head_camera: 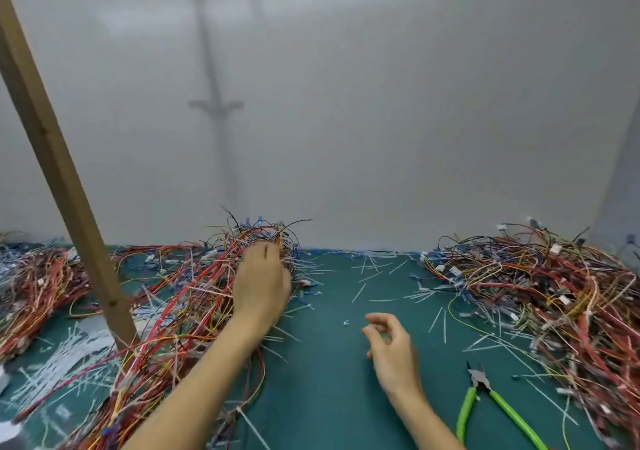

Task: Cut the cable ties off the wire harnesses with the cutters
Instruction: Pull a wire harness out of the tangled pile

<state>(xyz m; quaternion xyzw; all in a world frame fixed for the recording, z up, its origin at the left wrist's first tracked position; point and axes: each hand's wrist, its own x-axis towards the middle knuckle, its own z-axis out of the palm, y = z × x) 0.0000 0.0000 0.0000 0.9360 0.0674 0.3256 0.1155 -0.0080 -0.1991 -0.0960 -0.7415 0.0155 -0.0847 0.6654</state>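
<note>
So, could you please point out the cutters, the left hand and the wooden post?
cutters (482,383): head view, on the dark metal head near the pivot.
left hand (261,288): head view, on the back of the hand.
wooden post (69,186): head view, on its face, midway up.

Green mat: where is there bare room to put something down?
The barest patch of the green mat lies near the front, between the left wire pile and the right hand. The middle strip farther back holds only scattered cut ties. It is crowded at the right wire pile and beside the cutters.
</note>
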